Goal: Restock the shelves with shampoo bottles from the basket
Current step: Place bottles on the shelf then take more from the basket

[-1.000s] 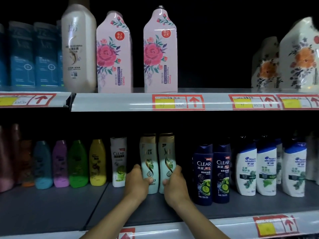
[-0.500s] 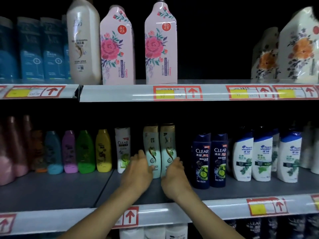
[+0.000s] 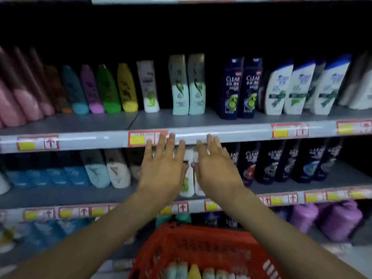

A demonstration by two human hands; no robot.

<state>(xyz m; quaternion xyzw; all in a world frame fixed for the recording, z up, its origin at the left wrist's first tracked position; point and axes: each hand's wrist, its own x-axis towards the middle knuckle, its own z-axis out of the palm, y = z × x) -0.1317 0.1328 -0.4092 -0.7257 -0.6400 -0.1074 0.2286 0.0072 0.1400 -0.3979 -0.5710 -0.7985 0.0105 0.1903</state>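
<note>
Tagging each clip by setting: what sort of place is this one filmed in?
Most likely a shop's hair-care aisle: tiered shelves lined with shampoo bottles, yellow price labels along the shelf edges, and a red shopping basket of bottles below.

upper shelf (image 3: 181, 121): bottle row across frame centre, twin bottles (image 3: 187, 85) mid-row | lower shelf (image 3: 80, 195): under it, more bottles | basket (image 3: 193, 244): bottom centre, before the shelves, bottles inside | left hand (image 3: 163, 170), right hand (image 3: 215, 170): side by side, frame centre, above basket, before lower shelf
</note>
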